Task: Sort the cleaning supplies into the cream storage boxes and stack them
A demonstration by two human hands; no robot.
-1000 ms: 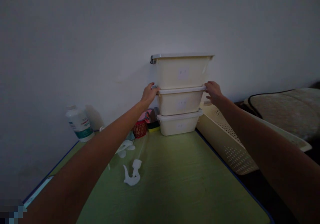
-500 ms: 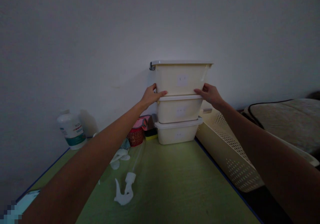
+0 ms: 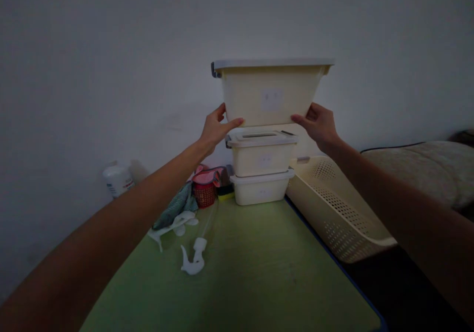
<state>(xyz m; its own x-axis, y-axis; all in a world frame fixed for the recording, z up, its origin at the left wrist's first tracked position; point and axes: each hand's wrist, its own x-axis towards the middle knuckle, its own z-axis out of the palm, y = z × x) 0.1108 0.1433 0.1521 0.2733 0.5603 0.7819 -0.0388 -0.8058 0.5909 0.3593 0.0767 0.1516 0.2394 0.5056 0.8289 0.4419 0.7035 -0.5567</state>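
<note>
A cream lidded storage box (image 3: 244,92) with a small white label is held in the air between my two hands. My left hand (image 3: 218,127) grips its lower left side, thumb across the front. At the lower right side my right hand (image 3: 318,125) grips it the same way, fingers behind and thumb in front. Below, apart from the raised box, a middle storage box (image 3: 248,159) rests on a bottom storage box (image 3: 252,192). Both are cream with pale lids and labels. Most fingers of each hand are hidden behind the box.
On the green table (image 3: 255,263) lie a white spray trigger (image 3: 194,263), a teal cloth (image 3: 176,208) and a red basket (image 3: 203,195) with pink cloth. A sponge (image 3: 225,192) sits beside the stack. Left stands a white bottle (image 3: 116,179); right, a perforated cream basket (image 3: 314,211).
Both hands have lifted the top box off the middle one and brought it up and closer. The middle box's lid now shows. The camera view has shifted slightly.
</note>
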